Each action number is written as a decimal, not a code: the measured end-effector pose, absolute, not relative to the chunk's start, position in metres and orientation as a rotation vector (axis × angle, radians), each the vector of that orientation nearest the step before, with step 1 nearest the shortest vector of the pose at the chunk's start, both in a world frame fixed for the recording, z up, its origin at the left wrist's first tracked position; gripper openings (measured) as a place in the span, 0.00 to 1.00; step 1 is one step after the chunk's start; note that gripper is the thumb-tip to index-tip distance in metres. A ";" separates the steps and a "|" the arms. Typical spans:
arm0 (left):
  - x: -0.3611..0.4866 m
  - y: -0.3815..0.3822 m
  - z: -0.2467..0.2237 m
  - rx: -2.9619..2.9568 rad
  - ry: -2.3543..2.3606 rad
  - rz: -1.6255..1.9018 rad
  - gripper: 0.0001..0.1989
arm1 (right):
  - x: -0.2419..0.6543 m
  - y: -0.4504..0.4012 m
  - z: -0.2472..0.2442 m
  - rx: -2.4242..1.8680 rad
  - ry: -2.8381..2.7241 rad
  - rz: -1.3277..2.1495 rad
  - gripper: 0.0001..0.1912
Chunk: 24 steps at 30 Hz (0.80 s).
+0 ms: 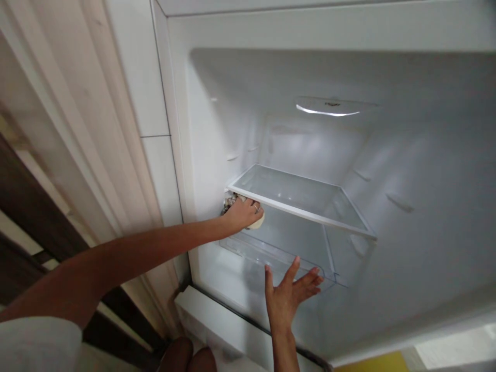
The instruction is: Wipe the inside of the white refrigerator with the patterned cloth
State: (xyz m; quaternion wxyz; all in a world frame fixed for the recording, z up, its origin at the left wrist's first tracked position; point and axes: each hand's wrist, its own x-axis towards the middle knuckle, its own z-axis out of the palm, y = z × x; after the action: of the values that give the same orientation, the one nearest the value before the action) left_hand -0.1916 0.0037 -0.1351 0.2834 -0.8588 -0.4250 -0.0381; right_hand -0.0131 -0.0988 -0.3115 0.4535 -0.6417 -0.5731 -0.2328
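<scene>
My left hand [241, 213] reaches into an open fridge [220, 134], under the left front corner of a glass shelf [290, 186]. Its fingers are closed on a bunched cloth [256, 222], cream with a darker patterned part, which is against or close to the left inner wall; I cannot tell if it touches. A ring is on one finger. Lower and further right, my right hand [289, 294] is raised with its fingers spread, holding nothing, in front of a clear lower shelf [271, 250].
A lamp cover [329, 106] glows at the top of the fridge. Small shelf supports [399, 202] stick out from the side walls. Wooden trim [112, 129] and white tiles [132, 72] stand close on the left. Something yellow [372, 363] shows at the bottom right.
</scene>
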 end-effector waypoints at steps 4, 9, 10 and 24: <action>-0.214 0.007 -0.143 -2.285 -1.072 -0.036 0.17 | -0.014 -0.100 -0.309 -1.583 -1.414 -0.564 0.47; -0.206 0.049 -0.143 -2.311 -1.186 -0.052 0.16 | -0.011 -0.107 -0.304 -1.587 -1.451 -0.556 0.41; -0.202 0.058 -0.142 -2.306 -1.212 -0.059 0.16 | -0.010 -0.109 -0.304 -1.591 -1.466 -0.551 0.40; -0.182 0.126 -0.142 -2.336 -1.356 -0.216 0.18 | 0.015 -0.150 -0.312 -1.391 -1.366 -0.448 0.32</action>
State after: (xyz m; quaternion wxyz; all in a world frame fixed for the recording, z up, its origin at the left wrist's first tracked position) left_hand -0.1824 0.1256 -0.1423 0.2143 -0.8421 -0.4887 -0.0778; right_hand 0.0150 -0.1502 -0.3117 0.5403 -0.5852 -0.5746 -0.1883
